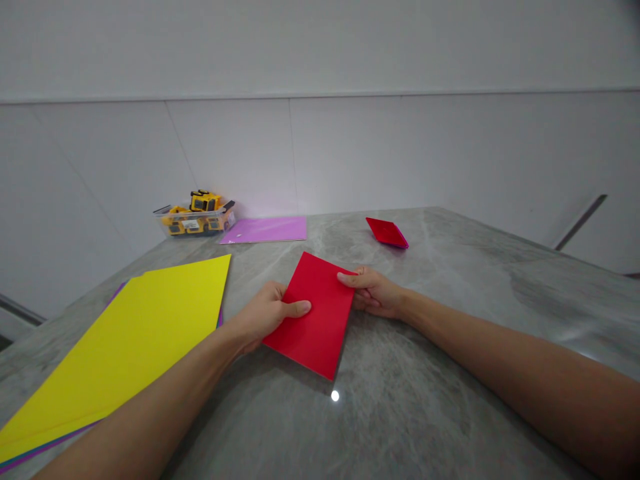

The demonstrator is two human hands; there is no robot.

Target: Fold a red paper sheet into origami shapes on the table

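Note:
Both hands hold a red rectangular sheet of folded paper or card (pixel 320 320), tilted above the grey table. My left hand (pixel 277 310) grips its left edge, with the thumb flat on the red face and the fingers hidden beneath. At the upper right edge, my right hand (pixel 373 290) pinches the sheet between thumb and curled fingers. Left of my left forearm lies a stack of large sheets with a yellow sheet (pixel 145 327) on top. Purple and teal edges show under the yellow one.
At the back right sits a small folded red piece (pixel 386 232) with a pink edge. A purple sheet or pad (pixel 270 229) lies near the wall. Beside it, a clear plastic box (pixel 193 223) holds yellow toy vehicles (pixel 205 200). The marble-patterned table (pixel 425 387) meets a white wall.

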